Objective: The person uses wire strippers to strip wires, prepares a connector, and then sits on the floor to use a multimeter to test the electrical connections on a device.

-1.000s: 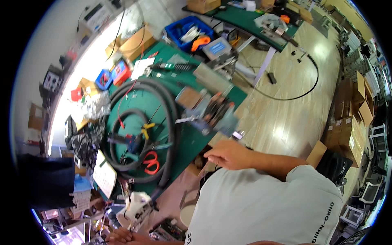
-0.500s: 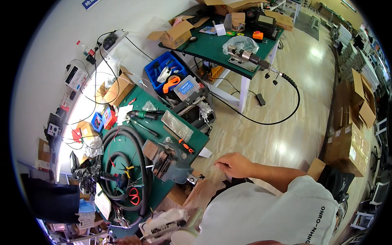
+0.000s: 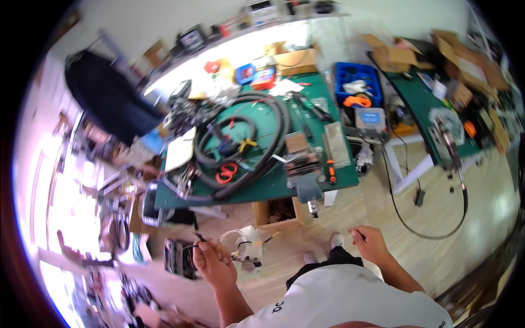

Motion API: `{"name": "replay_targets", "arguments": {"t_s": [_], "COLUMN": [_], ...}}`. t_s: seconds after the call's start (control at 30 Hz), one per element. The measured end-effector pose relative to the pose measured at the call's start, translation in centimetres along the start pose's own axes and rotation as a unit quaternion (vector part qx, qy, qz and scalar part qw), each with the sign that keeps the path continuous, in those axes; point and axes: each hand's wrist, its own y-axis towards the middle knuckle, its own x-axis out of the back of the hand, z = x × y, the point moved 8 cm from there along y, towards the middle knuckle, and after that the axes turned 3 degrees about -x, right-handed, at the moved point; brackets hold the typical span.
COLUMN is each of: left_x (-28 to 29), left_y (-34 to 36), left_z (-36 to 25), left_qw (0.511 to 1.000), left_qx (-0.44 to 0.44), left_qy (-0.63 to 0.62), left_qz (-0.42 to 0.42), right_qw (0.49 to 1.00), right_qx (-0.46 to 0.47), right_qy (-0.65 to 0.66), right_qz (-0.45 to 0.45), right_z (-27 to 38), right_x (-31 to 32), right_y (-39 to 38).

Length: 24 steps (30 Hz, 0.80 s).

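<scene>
My left hand (image 3: 215, 263) is raised beside the bench, its fingers closed on a thin black piece (image 3: 200, 237) that sticks up past the thumb. The picture is blurred and the kind of piece cannot be told. Close to that hand is a white rounded object (image 3: 246, 240) with yellow and black strands; whether the hand touches it is unclear. My right hand (image 3: 371, 243) hangs in front of my body over the floor, fingers curled in, with nothing visible in it. Ahead stands a green-topped bench (image 3: 262, 188) with a metal vise (image 3: 307, 183) at its front edge.
On the bench lie a thick coiled black hose (image 3: 281, 136), red-handled scissors (image 3: 226, 173), an orange-handled screwdriver (image 3: 331, 170) and a flat clear packet (image 3: 337, 145). A cardboard box (image 3: 279, 224) sits below. Rightward are a blue bin (image 3: 358, 68) and a second green table (image 3: 418, 117).
My view has swung left, so the bench now lies straight ahead. The left hand has come up from the lower edge into full view. My right hand stays curled.
</scene>
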Motion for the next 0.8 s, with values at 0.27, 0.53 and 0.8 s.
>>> {"name": "replay_targets", "arguments": {"t_s": [0.27, 0.53, 0.8], "left_x": [5.0, 3.6, 1.9], "left_y": [-12.4, -30.1, -41.9], "left_z": [-5.0, -6.9, -10.6], "left_qw": [0.980, 0.868, 0.778], "left_qx": [-0.053, -0.138, -0.195], "left_qy": [0.074, 0.132, 0.162], "left_qz": [-0.178, -0.458, -0.576], "right_qw": [0.963, 0.890, 0.805], "right_qx": [0.162, 0.247, 0.267], "right_qy": [-0.045, -0.078, -0.085], "right_qz": [0.209, 0.375, 0.523], "right_z": [3.3, 2.1, 2.2], "right_x": [-2.2, -2.5, -6.3], "right_y": [4.0, 3.7, -2.4]}}
